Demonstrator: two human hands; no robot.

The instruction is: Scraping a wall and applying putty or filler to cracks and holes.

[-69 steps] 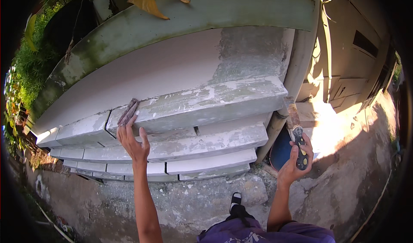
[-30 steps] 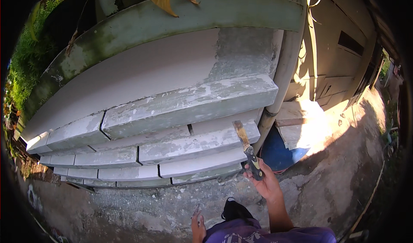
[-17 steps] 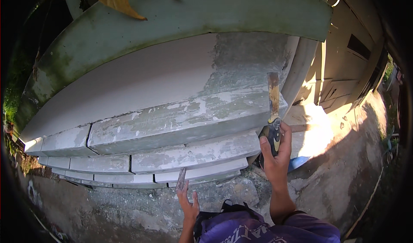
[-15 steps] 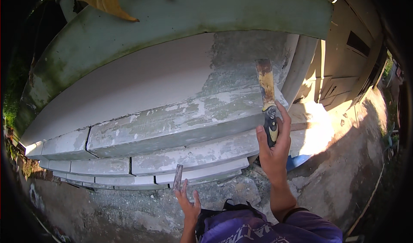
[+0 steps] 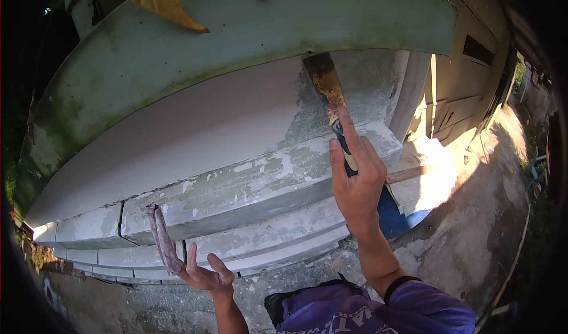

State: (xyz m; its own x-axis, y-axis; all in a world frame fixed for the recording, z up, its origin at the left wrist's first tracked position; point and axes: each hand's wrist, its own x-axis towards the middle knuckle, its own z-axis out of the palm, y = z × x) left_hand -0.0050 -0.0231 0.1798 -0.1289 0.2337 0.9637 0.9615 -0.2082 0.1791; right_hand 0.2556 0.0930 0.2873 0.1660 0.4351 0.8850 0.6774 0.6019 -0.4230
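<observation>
My right hand [image 5: 362, 186] is wrapped round the black and yellow handle of a putty knife [image 5: 329, 94], its forefinger stretched along it. The wide, rust-stained blade points away from me, over the edge of the rough grey patch of wall beneath the green ledge; contact with the wall is unclear. Low on the left, my left hand [image 5: 204, 276] is palm up with thumb and some fingers spread. Between its other fingers stands a narrow, smeared greyish-purple piece [image 5: 163, 239], perhaps a plate seen edge-on; its kind is not clear.
A curved green ledge [image 5: 236, 23] with a dry yellow leaf [image 5: 163, 0] overhangs the white wall [image 5: 207, 118]. Patchy stepped mouldings [image 5: 254, 177] run below it. To the right are a blue object [image 5: 393, 213], a beige door [image 5: 455, 91] and sunlit concrete ground [image 5: 479, 198].
The putty knife has moved up and left toward the wall and now tilts left. My left hand has moved left and turned palm up, carrying the greyish piece.
</observation>
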